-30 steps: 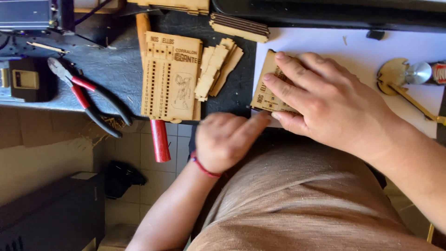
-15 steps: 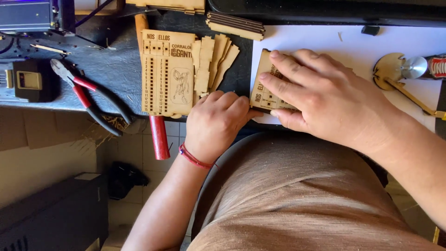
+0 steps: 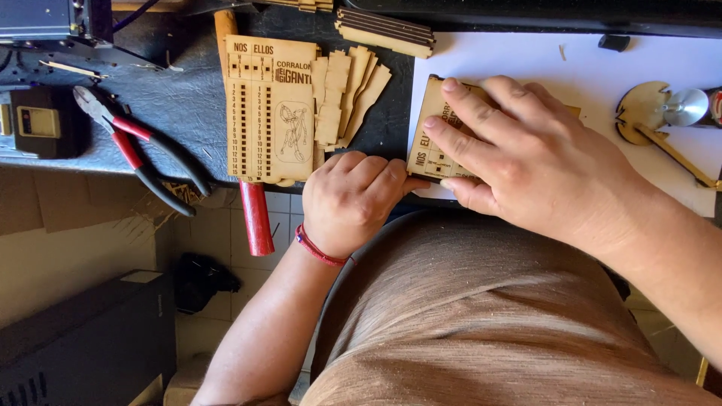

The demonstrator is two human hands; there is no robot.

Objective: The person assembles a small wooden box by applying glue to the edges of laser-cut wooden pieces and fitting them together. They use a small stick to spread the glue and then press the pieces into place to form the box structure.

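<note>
Thin laser-cut wooden panel (image 3: 430, 143) lies flat on white paper sheet (image 3: 571, 68), long axis running away from the person, slightly tilted. Right hand (image 3: 526, 162) spread open, fingers pressing it down. Left hand (image 3: 353, 199) curled, fingertips pinching the panel's near corner. Engraved wooden score board (image 3: 267, 109) beside, red-handled pliers (image 3: 139, 150) farther left.

right hand (image 3: 526, 165) pressing wooden panel (image 3: 430, 146), left hand (image 3: 353, 199) beside

Head view, steeply down, close
</note>
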